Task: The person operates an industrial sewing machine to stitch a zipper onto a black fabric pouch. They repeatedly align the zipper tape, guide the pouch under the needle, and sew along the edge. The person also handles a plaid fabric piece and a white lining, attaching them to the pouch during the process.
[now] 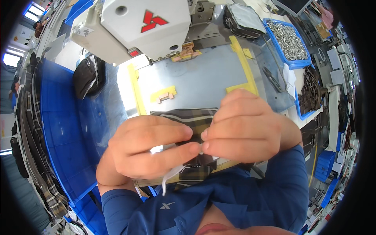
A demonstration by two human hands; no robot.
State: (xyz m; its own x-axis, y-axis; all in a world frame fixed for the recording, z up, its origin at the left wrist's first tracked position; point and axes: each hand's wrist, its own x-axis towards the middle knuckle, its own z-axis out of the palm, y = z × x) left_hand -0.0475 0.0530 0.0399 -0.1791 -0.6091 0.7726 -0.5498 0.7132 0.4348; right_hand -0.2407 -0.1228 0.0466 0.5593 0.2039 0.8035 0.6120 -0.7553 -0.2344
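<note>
Close to the wearer's chest, the left hand [150,145] and right hand [246,127] meet fingertip to fingertip, fingers curled and nearly closed, pinching what appears to be part of a dark plaid cloth [188,116], the exact hold hidden behind the fingers. A white strip [170,176] hangs beneath the left. The cloth reaches onto a metal plate [196,80] edged with yellow tape [243,64]. Beyond stand a white sewing machine [137,33] and, at right, a blue tray [300,64] heaped with silver metal pieces [288,40].
</note>
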